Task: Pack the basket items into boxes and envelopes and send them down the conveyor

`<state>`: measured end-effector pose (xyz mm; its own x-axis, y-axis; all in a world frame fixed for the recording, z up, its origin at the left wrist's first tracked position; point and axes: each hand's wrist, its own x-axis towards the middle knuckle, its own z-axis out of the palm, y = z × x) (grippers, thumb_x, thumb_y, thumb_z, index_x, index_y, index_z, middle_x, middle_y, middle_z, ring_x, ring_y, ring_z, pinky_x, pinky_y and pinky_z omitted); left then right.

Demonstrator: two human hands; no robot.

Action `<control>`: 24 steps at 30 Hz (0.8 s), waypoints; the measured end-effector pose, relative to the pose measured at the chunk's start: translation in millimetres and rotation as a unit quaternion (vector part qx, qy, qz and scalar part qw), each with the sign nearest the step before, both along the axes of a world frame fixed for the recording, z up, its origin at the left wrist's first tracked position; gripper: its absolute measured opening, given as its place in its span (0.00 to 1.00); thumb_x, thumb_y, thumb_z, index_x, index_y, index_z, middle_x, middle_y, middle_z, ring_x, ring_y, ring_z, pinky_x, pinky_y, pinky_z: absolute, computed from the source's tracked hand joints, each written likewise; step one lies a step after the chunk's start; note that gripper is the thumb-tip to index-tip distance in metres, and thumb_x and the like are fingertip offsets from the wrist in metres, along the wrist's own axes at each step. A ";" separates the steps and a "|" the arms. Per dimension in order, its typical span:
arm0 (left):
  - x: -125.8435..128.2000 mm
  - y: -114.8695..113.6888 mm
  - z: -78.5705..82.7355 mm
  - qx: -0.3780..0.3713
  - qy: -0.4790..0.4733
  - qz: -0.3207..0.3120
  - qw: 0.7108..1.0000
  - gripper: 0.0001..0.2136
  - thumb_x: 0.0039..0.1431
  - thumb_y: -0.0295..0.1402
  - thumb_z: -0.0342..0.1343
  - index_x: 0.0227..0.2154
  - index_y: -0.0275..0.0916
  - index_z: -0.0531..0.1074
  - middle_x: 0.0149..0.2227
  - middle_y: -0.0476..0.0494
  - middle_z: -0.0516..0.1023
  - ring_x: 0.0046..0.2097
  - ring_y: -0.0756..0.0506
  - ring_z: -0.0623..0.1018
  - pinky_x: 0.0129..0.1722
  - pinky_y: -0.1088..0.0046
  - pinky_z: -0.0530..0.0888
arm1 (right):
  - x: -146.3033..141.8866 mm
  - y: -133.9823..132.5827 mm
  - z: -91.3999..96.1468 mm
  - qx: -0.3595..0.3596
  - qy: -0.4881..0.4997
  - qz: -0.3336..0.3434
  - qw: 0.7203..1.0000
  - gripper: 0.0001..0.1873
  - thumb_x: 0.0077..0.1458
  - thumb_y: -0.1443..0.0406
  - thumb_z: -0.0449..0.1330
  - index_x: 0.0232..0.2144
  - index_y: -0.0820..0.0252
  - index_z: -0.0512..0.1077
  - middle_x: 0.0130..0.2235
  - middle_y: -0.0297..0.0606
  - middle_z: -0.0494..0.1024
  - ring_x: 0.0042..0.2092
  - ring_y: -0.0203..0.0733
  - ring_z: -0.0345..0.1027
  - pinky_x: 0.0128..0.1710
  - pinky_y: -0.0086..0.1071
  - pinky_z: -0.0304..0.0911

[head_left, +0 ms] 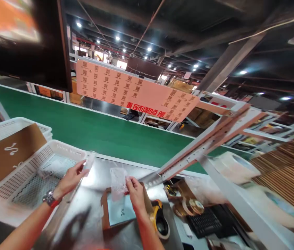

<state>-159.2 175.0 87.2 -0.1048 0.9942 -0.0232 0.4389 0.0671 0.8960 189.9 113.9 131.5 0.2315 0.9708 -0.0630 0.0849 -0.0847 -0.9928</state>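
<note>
My right hand (135, 192) is closed in a pinch on a small clear plastic bag (118, 182), holding it upright over an open cardboard box (122, 210) on the steel worktop (94, 194). My left hand (72, 177), with a watch on the wrist, is closed on a thin clear packet (89, 160) at the rim of a white perforated basket (29, 177). Motion blur hides what the packet is.
A green conveyor belt (97, 130) runs behind the worktop. A brown cardboard sheet (5, 152) lies in a second white basket at left. A yellow tape dispenser (159, 218), tape rolls (188, 205), a black keyboard (208, 222) and a large tape roll (236, 166) sit at right. A pink code sheet (133, 90) hangs overhead.
</note>
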 end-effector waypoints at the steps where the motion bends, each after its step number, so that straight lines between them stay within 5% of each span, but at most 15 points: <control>1: 16.5 -13.4 11.4 -0.003 -0.073 -0.050 0.996 0.36 0.59 0.56 0.60 0.65 0.41 0.71 0.45 0.44 0.85 0.49 0.39 0.83 0.49 0.66 0.79 | -4.7 -0.8 1.0 0.002 -0.003 0.016 1.000 0.33 0.52 0.35 0.67 0.36 0.59 0.78 0.25 0.27 0.68 0.27 0.36 0.61 0.25 0.30 0.66; 5: 72.5 -61.6 37.6 -0.120 -0.191 -0.228 0.947 0.55 0.58 0.54 0.64 0.79 0.34 0.43 0.32 0.52 0.79 0.33 0.46 0.78 0.33 0.71 0.72 | -16.1 -5.6 3.5 0.027 -0.007 0.077 0.997 0.32 0.59 0.36 0.63 0.31 0.59 0.76 0.24 0.27 0.65 0.26 0.35 0.59 0.26 0.28 0.63; 9: 90.2 -80.9 37.2 -0.197 -0.175 -0.261 0.929 0.62 0.57 0.49 0.67 0.79 0.30 0.30 0.29 0.54 0.78 0.29 0.46 0.77 0.28 0.72 0.67 | -10.5 -17.3 7.3 0.066 -0.068 0.150 0.984 0.30 0.66 0.40 0.58 0.37 0.59 0.82 0.26 0.30 0.71 0.28 0.36 0.62 0.29 0.29 0.61; 12: 101.5 -86.1 34.0 -0.235 -0.220 -0.237 0.916 0.61 0.53 0.48 0.70 0.79 0.32 0.37 0.28 0.54 0.78 0.31 0.44 0.81 0.30 0.71 0.70 | -6.4 -34.3 11.3 0.112 -0.121 0.209 0.964 0.26 0.69 0.45 0.58 0.39 0.57 0.85 0.31 0.34 0.80 0.32 0.39 0.68 0.33 0.30 0.64; 14: 116.9 -90.4 30.4 -0.251 -0.276 -0.219 0.902 0.53 0.51 0.49 0.71 0.75 0.34 0.54 0.26 0.56 0.74 0.31 0.45 0.80 0.32 0.71 0.71 | -7.7 -48.7 12.4 0.131 -0.128 0.268 0.946 0.24 0.71 0.48 0.56 0.39 0.55 0.86 0.32 0.34 0.82 0.34 0.39 0.71 0.36 0.30 0.65; 17: 146.0 -95.7 21.4 -0.237 -0.296 -0.208 0.902 0.30 0.48 0.53 0.70 0.49 0.35 0.80 0.24 0.54 0.72 0.29 0.48 0.75 0.35 0.69 0.72 | -10.0 -67.0 6.8 0.136 -0.123 0.330 0.926 0.24 0.74 0.50 0.54 0.41 0.52 0.86 0.28 0.31 0.77 0.31 0.37 0.67 0.37 0.30 0.63; 20: 168.3 -91.8 16.8 -0.227 -0.218 -0.191 0.930 0.24 0.51 0.56 0.62 0.28 0.36 0.77 0.24 0.47 0.76 0.28 0.46 0.76 0.33 0.68 0.74 | -0.4 -72.0 -8.8 0.125 -0.093 0.296 0.942 0.26 0.73 0.47 0.54 0.38 0.54 0.85 0.25 0.30 0.71 0.28 0.35 0.62 0.32 0.30 0.60; 24: 185.2 -74.0 34.7 -0.141 0.012 -0.174 0.975 0.23 0.64 0.49 0.49 0.20 0.39 0.73 0.22 0.43 0.77 0.26 0.45 0.75 0.30 0.70 0.68 | 36.4 -64.6 -29.6 0.062 -0.051 0.194 0.978 0.31 0.67 0.39 0.56 0.44 0.56 0.84 0.25 0.29 0.68 0.25 0.35 0.58 0.27 0.30 0.57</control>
<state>26.1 101.0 121.9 0.2337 0.9242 -0.3020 0.5003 0.1520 0.8524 226.3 49.4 101.8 -0.1568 0.9855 0.0651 0.1867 0.0943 -0.9779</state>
